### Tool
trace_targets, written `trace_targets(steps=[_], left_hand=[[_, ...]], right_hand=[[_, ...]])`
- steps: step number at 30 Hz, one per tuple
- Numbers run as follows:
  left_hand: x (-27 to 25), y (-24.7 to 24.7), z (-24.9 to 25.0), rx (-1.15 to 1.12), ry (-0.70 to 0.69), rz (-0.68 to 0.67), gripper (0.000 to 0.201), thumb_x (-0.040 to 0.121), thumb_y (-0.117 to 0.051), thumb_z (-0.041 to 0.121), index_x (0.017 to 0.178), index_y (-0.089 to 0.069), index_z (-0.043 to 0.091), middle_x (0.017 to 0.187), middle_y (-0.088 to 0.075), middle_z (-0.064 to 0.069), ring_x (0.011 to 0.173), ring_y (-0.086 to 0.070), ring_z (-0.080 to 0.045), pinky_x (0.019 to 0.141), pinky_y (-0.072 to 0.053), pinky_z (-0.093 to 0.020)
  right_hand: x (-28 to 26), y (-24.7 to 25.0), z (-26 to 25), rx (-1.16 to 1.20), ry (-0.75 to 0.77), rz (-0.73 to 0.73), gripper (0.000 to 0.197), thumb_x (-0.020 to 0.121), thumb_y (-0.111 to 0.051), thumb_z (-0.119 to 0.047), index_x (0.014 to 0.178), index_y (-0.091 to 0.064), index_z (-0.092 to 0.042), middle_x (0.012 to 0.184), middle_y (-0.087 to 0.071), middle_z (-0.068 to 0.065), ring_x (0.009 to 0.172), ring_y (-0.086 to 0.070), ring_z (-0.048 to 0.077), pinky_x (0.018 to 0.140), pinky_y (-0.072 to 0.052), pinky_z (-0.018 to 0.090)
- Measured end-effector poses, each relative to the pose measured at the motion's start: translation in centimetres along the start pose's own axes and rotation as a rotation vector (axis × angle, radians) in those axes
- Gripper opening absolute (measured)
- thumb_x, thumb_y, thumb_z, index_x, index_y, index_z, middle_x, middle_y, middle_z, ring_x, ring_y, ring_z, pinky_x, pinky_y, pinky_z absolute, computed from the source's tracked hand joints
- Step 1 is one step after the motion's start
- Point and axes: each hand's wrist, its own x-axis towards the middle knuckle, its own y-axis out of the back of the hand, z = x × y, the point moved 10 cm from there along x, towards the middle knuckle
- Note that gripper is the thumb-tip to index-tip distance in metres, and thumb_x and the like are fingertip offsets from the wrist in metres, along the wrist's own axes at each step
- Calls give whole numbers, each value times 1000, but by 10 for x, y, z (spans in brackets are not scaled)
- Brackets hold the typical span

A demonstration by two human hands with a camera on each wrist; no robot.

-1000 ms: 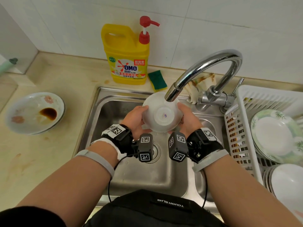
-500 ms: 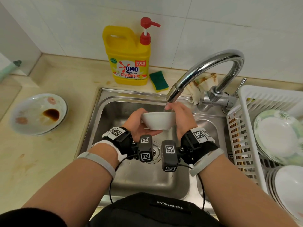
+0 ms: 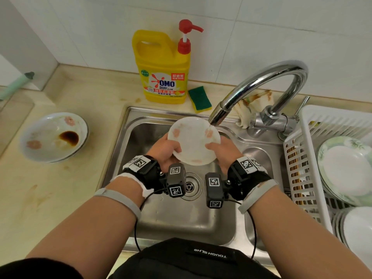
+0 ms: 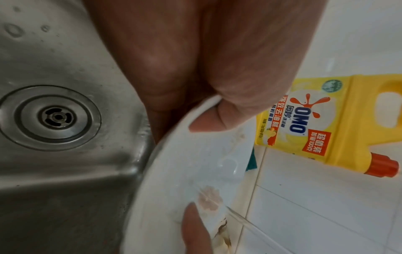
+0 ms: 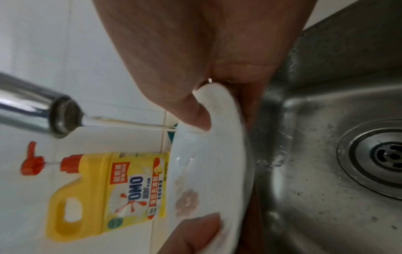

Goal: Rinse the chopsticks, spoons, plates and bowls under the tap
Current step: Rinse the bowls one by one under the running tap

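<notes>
Both hands hold one dish over the basin: the left hand (image 3: 165, 152) pinches the rim of the shallow white ceramic bowl with faded pink flower prints (image 3: 194, 140) at about 8 o'clock, thumb inside and fingers behind, and the right hand (image 3: 223, 153) pinches the rim at about 4 o'clock the same way. The bowl is tipped so its inside faces up and toward the person, its far rim at 1 o'clock just under the spout of the curved chrome tap (image 3: 261, 85), where a thin stream of water (image 5: 130, 122) lands on it. Half a second ago the bowl sat level and showed only its side; a second ago its base faced the camera.

Below the bowl lies the stainless steel sink (image 3: 181, 224) with its round drain (image 3: 190, 186). At 11 o'clock from the bowl, on the beige counter (image 3: 40, 198), stands a yellow detergent jug with a red pump (image 3: 163, 67); its label reads "OMO" with Chinese characters I cannot make out. Just beside it at 3 o'clock lies a green and yellow sponge (image 3: 199, 98). At 9 o'clock, well apart, rests a dirty flower-print bowl with a brown sauce stain (image 3: 54, 137). At 3 o'clock a white plastic drying rack (image 3: 302, 158) holds white plates (image 3: 346, 170). A black bag at 6 o'clock bears "TOUGH SLHS", seen upside down.
</notes>
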Motion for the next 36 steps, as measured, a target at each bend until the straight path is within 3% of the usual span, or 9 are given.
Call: trace_targets(steps=[3,7,12,17,21,25,31,33,36], left_hand=[[2,0,5,20,-19,-27,60,93,-34,-16,145,-48,11,113,-64,-12,86,-61,-25,46,-55,-26],[6,3,5,10,-21,-25,49,96,-37,-15,139,-49,5,103,-65,-10,83,-64,-26,47,-56,-27],[17,8,-10,-68,-1,-3,41,96,-50,-8,137,-52,-4,128,-65,-21,115,-63,-37,90,-59,-44],[16,1,-26,-29,76,-63,31,98,-63,7,128,-58,2,119,-70,-21,105,-71,-35,82,-63,-44],[19,7,-24,59,35,-20,40,97,-59,-1,137,-52,0,126,-66,-19,113,-67,-36,82,-63,-43],[20,12,-14,193,-5,-8,43,94,-55,-6,136,-52,-2,127,-64,-20,111,-66,-35,80,-63,-44],[21,15,8,488,-97,7,35,93,-57,0,127,-57,-5,117,-66,-21,104,-69,-38,84,-60,-56],[22,17,11,477,-113,24,32,94,-61,3,125,-58,-3,117,-67,-21,103,-69,-37,83,-60,-56],[22,22,9,366,-134,64,30,94,-70,12,121,-60,4,118,-68,-18,105,-69,-33,83,-62,-52]], right_hand=[[-4,2,18,82,-129,-31,11,98,-64,-18,108,-64,-22,100,-68,6,81,-64,22,60,-56,33],[-2,2,32,101,-171,-27,20,97,-69,-24,109,-66,-8,85,-68,10,49,-61,14,49,-53,26],[1,-1,26,153,-68,30,23,100,-62,-10,120,-64,-1,95,-71,14,70,-68,25,52,-55,27],[-1,-15,26,328,-62,-31,25,99,-61,-5,123,-61,-9,111,-71,14,86,-71,27,59,-59,27],[2,-12,30,180,-94,-31,21,93,-70,-9,112,-64,-16,105,-72,8,82,-67,22,54,-53,26],[8,1,29,94,-118,7,22,88,-78,-24,102,-66,-12,97,-74,11,75,-70,24,55,-56,28],[10,4,15,-23,-134,0,43,91,-71,-48,98,-61,-6,98,-72,16,81,-74,33,58,-62,40],[12,2,9,-49,-93,17,50,92,-67,-55,103,-62,-6,101,-71,15,85,-73,34,54,-61,39],[15,-1,2,-77,-30,44,45,94,-63,-56,99,-62,-11,93,-71,14,67,-74,31,49,-60,36]])
